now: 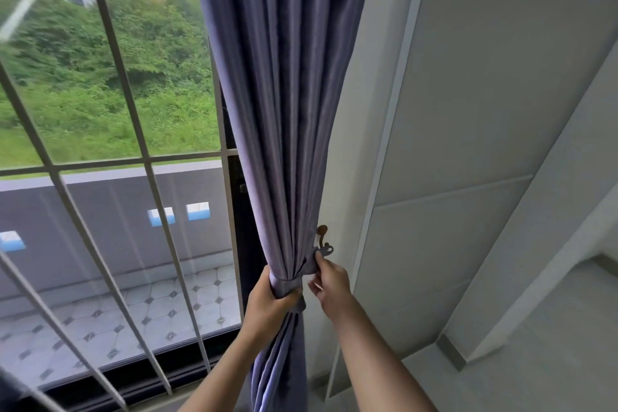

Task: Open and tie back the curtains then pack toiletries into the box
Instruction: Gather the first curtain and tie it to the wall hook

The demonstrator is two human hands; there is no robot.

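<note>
Curtain fabric, purple and pleated, hangs gathered into 1 bunch at the edge of the window, with its top cut off by the frame and its lower folds running out of view between the 2 forearms. The left hand grips the bunch, fingers curled round it just below where the matching tieback band crosses the folds. To the right of the curtain, the right hand pinches the end of the band between thumb and fingers, touching the small brown wall hook fixed just beside the curtain's edge. Whether the band's loop is already over the hook is hard to make out, since fabric and fingertips cover that spot. The back of the band is hidden behind the bunch.

Left of the curtain, slanted pale window bars cross the glass; beyond them lie a tiled balcony floor, a grey parapet wall, green bushes and blurred apartment blocks. Right of the curtain stands a pale grey panelled wall, and further right a light floor with a skirting edge. No box or toiletries appear in this view.
</note>
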